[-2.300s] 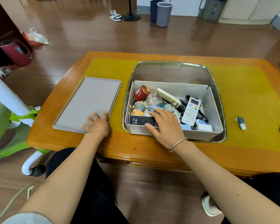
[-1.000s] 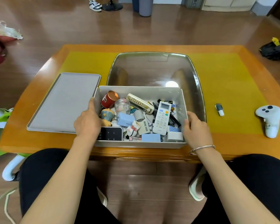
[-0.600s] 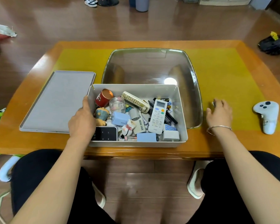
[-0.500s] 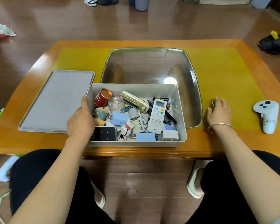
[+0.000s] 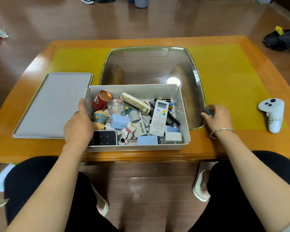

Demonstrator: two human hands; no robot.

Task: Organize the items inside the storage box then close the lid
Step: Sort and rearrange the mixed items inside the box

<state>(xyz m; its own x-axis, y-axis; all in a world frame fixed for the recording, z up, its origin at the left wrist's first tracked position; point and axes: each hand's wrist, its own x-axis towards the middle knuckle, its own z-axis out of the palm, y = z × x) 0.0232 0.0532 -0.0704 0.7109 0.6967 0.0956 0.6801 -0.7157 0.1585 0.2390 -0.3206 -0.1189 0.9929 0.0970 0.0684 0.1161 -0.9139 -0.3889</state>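
Right hand (image 5: 217,117) now pinches one small grey item (image 5: 208,111); left hand (image 5: 79,126) grips storage box (image 5: 184,114).

I am seeing the storage box (image 5: 182,114) sitting at the near edge of the counter (image 5: 241,144), with the lid (image 5: 54,104) lying flat just to its left. Inside the box, the remote control (image 5: 159,118) is lying right of centre and the tin can (image 5: 101,99) is resting in the far-left corner. A game controller (image 5: 272,113) is lying well apart on the right.
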